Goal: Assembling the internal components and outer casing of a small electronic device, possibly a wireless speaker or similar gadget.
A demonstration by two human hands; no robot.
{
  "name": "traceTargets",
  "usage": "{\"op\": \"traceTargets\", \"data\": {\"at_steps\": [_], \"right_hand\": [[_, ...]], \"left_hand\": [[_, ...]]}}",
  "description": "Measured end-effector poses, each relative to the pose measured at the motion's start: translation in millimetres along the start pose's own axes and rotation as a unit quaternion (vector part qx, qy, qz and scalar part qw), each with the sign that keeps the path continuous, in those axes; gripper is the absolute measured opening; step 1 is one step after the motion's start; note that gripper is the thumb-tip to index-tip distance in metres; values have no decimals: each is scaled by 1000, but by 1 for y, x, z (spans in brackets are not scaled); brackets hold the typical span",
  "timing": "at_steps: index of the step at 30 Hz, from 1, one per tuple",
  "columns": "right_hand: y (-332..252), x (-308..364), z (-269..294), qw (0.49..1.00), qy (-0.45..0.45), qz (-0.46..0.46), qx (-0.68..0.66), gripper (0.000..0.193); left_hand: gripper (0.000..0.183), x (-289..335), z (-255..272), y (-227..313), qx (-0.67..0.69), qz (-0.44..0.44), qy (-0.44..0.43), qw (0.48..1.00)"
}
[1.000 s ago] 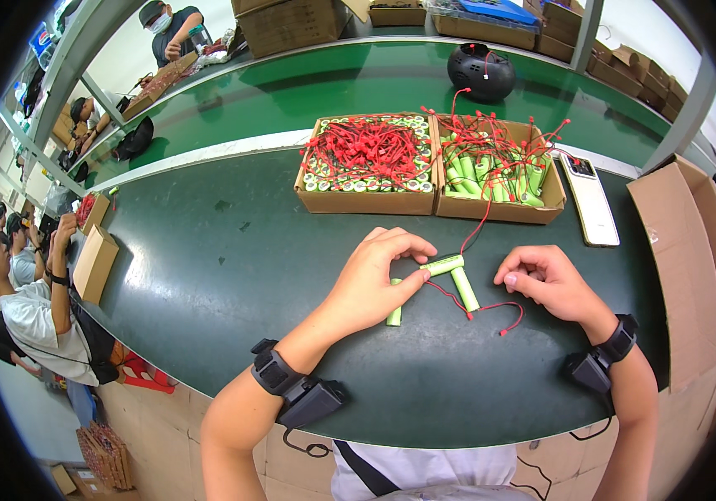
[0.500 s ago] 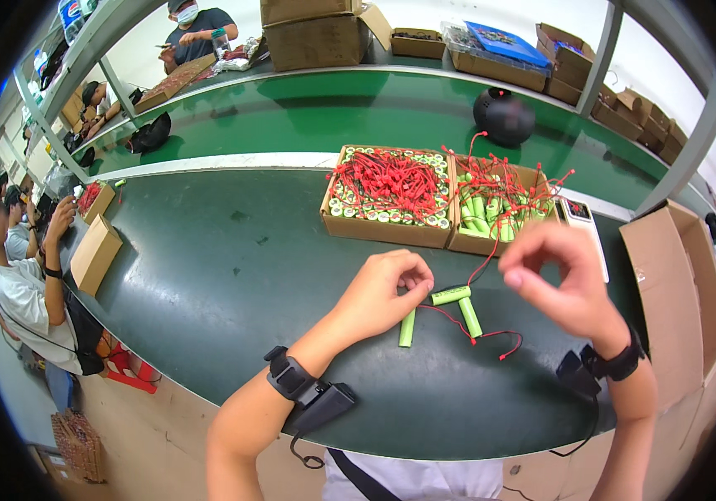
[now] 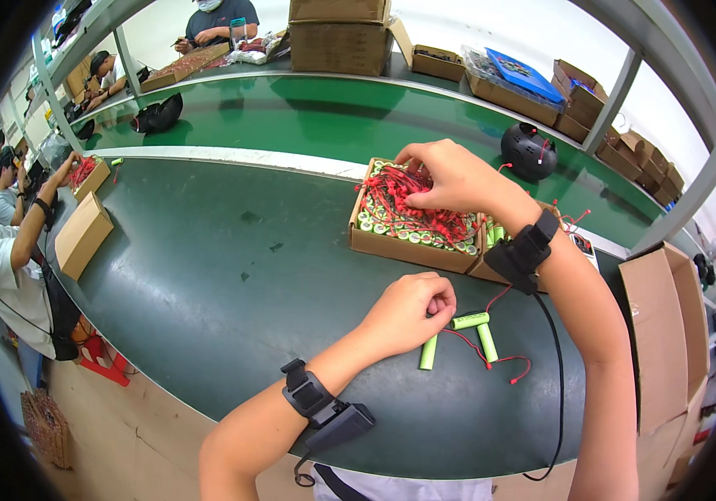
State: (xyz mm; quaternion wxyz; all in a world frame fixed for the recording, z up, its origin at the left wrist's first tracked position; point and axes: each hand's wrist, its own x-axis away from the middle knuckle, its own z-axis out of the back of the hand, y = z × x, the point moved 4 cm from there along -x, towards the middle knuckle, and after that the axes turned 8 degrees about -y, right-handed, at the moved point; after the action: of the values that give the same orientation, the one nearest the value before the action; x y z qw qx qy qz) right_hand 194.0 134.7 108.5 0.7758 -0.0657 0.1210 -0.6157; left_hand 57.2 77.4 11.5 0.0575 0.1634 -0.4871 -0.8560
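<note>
My right hand (image 3: 455, 178) is over the left cardboard box (image 3: 408, 253), its thumb and fingers apart and touching the heap of red connector wires (image 3: 395, 194). Beneath the wires stand rows of green cylindrical battery cells (image 3: 408, 235). My left hand (image 3: 412, 311) rests near the middle of the dark tabletop with its fingers curled closed; whatever they hold is hidden. Just right of it lie several loose cells: one upright in view (image 3: 429, 352), one crosswise (image 3: 470, 321), and one slanting below that (image 3: 487, 342). A red wire (image 3: 510, 360) runs among them.
A second box (image 3: 481, 269) of cells and wires is partly behind my right forearm. Beyond are a green conveyor belt (image 3: 291, 108) and a black round shell (image 3: 530, 152). An open carton (image 3: 662, 334) stands at right. Another person (image 3: 20, 242) works at far left.
My right hand has moved from above the loose cells, forward and left, onto the wires in the left box. My left hand stays closed beside the cells. The view has shifted slightly.
</note>
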Motion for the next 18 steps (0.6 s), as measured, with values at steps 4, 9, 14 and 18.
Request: {"op": "traceTargets", "data": {"at_steps": [4,9,14,18], "right_hand": [[-4,-5,-2,1000,-21,-8,20,41],[-14,-14,15,999,-30,-11,25,30],[-2,-25,26,996,-77,-29,35,29],[-7,-26,21,989,-142,-45,10,29]], "left_hand": [[7,1,0,-1,-19,-1,6,1000],[7,2,0,-3,-33,-11,16,999],[7,0,-2,-1,-39,-11,13,999],[8,2,-2,-1,-48,-9,11,999]]}}
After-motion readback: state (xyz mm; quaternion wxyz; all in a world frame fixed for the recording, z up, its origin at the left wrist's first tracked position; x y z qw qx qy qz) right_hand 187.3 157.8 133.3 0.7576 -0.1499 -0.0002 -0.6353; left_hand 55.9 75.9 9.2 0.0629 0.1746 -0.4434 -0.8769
